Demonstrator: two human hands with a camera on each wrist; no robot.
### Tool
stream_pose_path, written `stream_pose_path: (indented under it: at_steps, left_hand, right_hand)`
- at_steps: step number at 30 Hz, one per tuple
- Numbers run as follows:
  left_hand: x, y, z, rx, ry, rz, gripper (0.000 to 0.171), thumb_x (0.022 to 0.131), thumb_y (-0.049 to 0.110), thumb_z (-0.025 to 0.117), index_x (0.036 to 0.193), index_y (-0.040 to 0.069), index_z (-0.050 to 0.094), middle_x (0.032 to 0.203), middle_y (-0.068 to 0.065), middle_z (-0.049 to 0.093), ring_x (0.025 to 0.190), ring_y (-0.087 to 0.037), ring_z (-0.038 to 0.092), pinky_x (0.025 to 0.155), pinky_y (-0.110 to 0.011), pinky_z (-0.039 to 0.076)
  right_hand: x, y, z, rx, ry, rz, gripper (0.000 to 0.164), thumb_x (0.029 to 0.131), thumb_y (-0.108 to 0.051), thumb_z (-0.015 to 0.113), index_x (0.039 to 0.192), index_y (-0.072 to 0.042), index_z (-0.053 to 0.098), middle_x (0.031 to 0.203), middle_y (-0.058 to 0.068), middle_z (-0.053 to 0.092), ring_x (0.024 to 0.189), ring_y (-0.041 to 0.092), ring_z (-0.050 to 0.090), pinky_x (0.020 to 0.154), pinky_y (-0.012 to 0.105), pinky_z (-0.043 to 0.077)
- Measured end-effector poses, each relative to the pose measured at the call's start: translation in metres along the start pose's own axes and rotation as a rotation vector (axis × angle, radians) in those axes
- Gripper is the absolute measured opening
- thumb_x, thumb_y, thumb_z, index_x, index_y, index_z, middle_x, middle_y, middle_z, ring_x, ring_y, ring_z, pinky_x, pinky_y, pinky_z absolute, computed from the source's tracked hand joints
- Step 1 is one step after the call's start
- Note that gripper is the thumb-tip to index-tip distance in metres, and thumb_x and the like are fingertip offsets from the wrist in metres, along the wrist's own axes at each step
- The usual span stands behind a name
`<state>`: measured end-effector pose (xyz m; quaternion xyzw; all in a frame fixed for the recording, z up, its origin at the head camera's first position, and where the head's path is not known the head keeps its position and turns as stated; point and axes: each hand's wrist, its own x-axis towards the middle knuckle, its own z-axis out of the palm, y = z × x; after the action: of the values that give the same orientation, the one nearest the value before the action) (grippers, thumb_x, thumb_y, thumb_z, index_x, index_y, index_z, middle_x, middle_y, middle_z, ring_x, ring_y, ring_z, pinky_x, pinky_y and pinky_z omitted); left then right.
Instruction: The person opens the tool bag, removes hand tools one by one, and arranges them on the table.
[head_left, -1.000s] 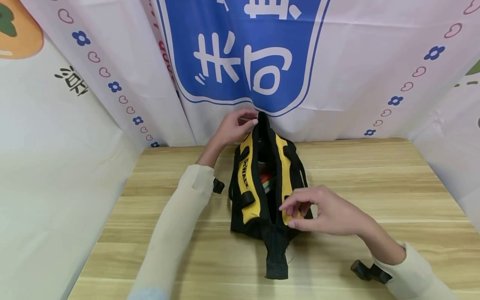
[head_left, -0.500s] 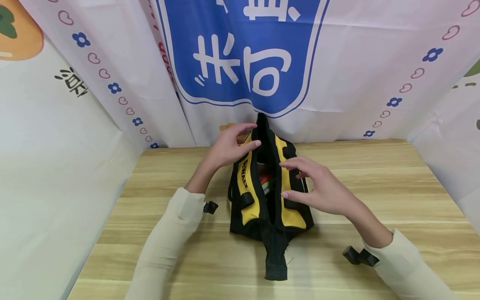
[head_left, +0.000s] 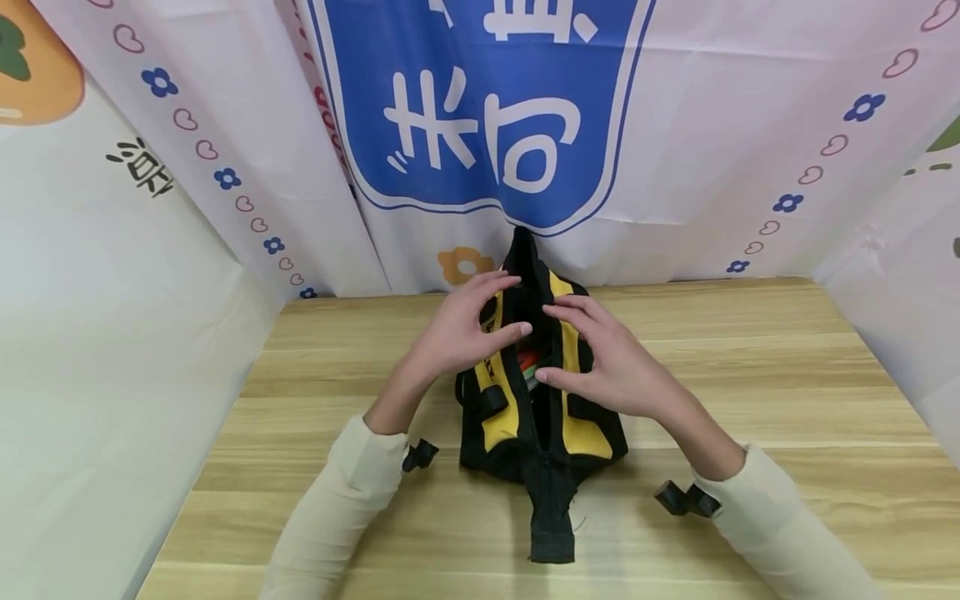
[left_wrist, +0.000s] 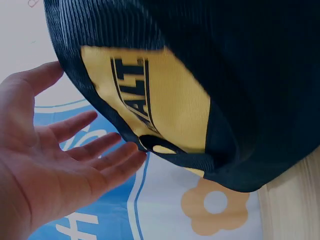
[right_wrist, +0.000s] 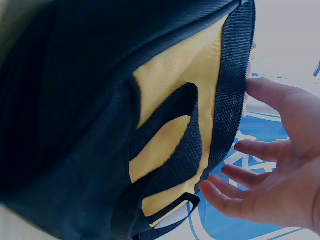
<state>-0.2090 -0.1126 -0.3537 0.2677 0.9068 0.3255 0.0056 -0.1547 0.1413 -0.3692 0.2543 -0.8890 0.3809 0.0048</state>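
A black and yellow tool bag [head_left: 501, 429] stands on the table with its zipped top open lengthwise. Something red-orange and green [head_left: 529, 363] shows inside; the rest of the interior is dark. My left hand [head_left: 467, 327] hovers over the left rim, fingers extended and thumb apart, with nothing in its grasp. Across the opening, my right hand [head_left: 617, 360] is spread in the same way at the right rim. In the left wrist view the yellow side panel [left_wrist: 185, 100] bears black lettering. The right wrist view shows a black strap handle [right_wrist: 172, 170] on the other side.
A wood-grain table [head_left: 750, 383] lies under the bag. Behind it hangs a white printed cloth [head_left: 690, 150] with a blue emblem, close to the bag's far end. The black zipper end tab [head_left: 552, 533] sticks out toward the front.
My left hand has left the far end of the bag's rim and come nearer. My right hand has moved forward and left from the near end, its fingers spreading. The bag stays put.
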Motion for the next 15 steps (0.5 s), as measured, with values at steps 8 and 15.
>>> stream_pose_path:
  at_steps: [8, 15]
  left_hand:
    - [-0.009, 0.009, 0.01, -0.01, -0.005, -0.028, 0.069, 0.099, 0.04, 0.075, 0.159, 0.013, 0.053, 0.17, -0.013, 0.043, 0.155, -0.039, 0.045, 0.124, -0.062, 0.042]
    - [-0.018, 0.01, 0.005, -0.069, 0.021, -0.051, 0.061, 0.098, 0.024, 0.069, 0.157, 0.013, 0.056, 0.168, -0.014, 0.046, 0.151, -0.037, 0.049, 0.119, -0.058, 0.049]
  right_hand:
    - [0.003, 0.002, 0.005, 0.015, -0.01, 0.017, 0.075, 0.095, -0.026, 0.082, 0.16, -0.008, 0.049, 0.168, 0.016, 0.038, 0.15, 0.042, 0.046, 0.118, 0.066, 0.047]
    - [-0.001, 0.006, -0.002, 0.041, -0.021, 0.053, 0.07, 0.094, -0.013, 0.07, 0.16, -0.009, 0.047, 0.168, 0.018, 0.037, 0.124, 0.035, 0.063, 0.098, 0.053, 0.061]
